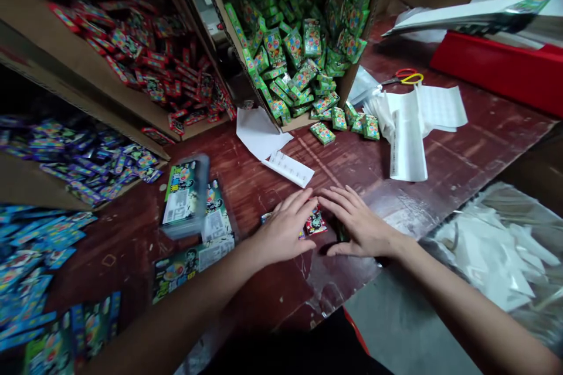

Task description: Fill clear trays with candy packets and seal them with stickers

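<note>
My left hand (288,228) lies palm down over small packets on the table, its fingers stretched out. A red small packet (315,221) shows between my two hands, and slivers of a blue and a purple one peek from beneath the left. My right hand (356,224) is spread out opposite, thumb apart, with a dark green edge partly hidden under its palm. The fingertips of both hands almost meet above the red packet. Whether the palms press on the packets I cannot tell.
Cardboard boxes hold red packets (153,64), green packets (292,47) and purple packets (97,152). Blue packets (35,263) lie at left, beside a clear plastic case (185,196) and printed cards (176,272). Label sheets (407,146), scissors (407,77) and a bag of scraps (497,252) are at right.
</note>
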Demonstrator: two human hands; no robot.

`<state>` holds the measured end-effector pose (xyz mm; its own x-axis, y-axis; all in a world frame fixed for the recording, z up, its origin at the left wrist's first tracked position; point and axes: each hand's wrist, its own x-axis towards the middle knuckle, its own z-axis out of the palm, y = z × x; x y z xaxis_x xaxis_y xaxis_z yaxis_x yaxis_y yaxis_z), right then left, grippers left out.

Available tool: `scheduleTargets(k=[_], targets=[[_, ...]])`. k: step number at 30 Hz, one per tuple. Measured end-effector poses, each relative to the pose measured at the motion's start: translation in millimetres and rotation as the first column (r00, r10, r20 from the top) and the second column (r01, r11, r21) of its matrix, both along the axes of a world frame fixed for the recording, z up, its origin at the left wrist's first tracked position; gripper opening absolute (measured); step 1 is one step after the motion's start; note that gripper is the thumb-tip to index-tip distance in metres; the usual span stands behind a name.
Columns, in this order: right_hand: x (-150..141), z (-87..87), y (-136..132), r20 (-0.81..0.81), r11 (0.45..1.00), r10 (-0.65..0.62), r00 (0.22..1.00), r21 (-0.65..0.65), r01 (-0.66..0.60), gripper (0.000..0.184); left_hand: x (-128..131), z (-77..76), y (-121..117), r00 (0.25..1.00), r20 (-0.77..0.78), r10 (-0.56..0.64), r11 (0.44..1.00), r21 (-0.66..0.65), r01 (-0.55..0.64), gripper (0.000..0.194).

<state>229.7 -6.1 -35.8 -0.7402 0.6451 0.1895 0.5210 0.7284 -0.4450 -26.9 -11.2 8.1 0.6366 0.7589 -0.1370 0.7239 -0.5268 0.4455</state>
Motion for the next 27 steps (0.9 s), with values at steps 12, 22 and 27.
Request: scheduleTargets(k=[12,22,27], targets=[[58.0,-11.4,-28.5,0.080,0.920,-0.382,0.921,-0.063,0.387,0.101,80.6,2.6,40.1,0.963,-0.243,0.113,0.968,0.243,-0.053,0.043],[20.4,-11.0,-1.7,0.066,0.985,-0.174,0.983,0.020,0.173,0.117,-3.5,27.4,1.8,0.928,-0.210,0.308,0.932,0.262,-0.250,0.052],[-13.3,-10.6,13.9,0.100,0.997,0.075,0.992,0.009,-0.076,0.092,-158.9,34.9,-56.2,0.880,-0.391,0.271,0.958,0.197,-0.208,0.102]])
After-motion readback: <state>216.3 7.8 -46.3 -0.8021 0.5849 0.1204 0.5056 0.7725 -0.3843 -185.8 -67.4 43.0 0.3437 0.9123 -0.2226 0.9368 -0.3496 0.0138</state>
